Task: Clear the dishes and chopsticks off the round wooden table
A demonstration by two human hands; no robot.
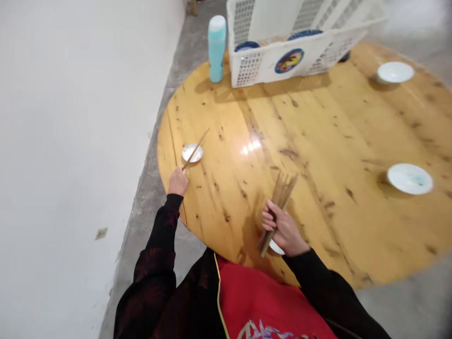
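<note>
My left hand (pixel 178 181) is closed on the near end of wooden chopsticks (pixel 198 144) at the table's left edge; whether it is one or a pair I cannot tell. They slant across a small white dish (pixel 187 150), and I cannot tell whether they touch it. In my right hand (pixel 284 230) is a bundle of several wooden chopsticks (pixel 282 190), gripped round the middle above the near side of the table. Partly hidden below that hand, a white dish (pixel 276 247) shows only its edge.
On the round wooden table (pixel 226 188) stand a white plastic basket (pixel 268 66) and a light-blue bottle (pixel 216 49) at the back. Two white bowls, a far bowl (pixel 395 72) and a nearer bowl (pixel 410 179), sit on the right. A white wall (pixel 70 141) rises at the left.
</note>
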